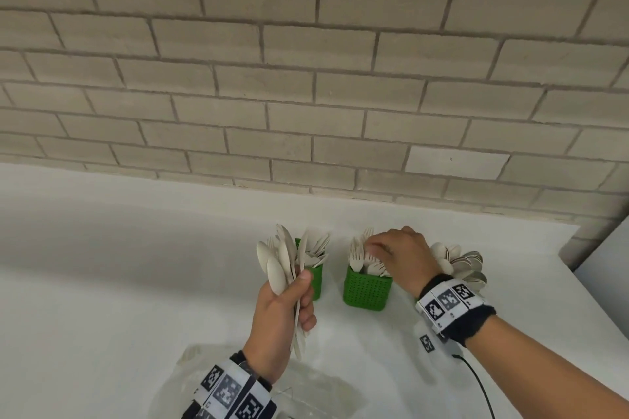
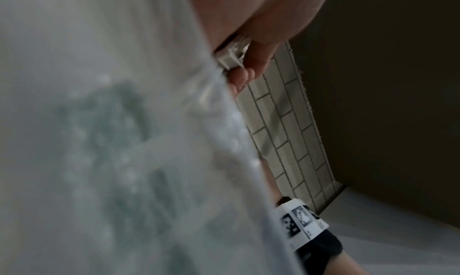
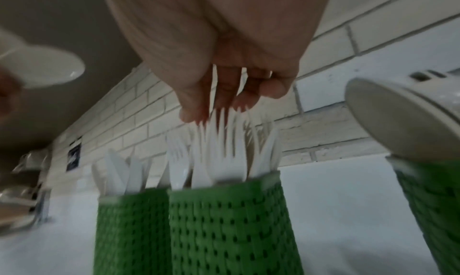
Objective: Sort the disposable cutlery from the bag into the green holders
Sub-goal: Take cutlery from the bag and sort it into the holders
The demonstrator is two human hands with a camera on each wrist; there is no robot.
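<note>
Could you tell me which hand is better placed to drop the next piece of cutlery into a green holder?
Right. The right hand hovers over the fork holder, fingers on the forks; the left hand grips the unsorted bundle.

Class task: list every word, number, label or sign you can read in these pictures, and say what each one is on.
No readable words or numbers.
Wristbands: black-and-white square code markers, with tiny print below, too small to read.
Bag: blurred greenish print, unreadable.
Wall: a dark sign, too blurred to read.
</note>
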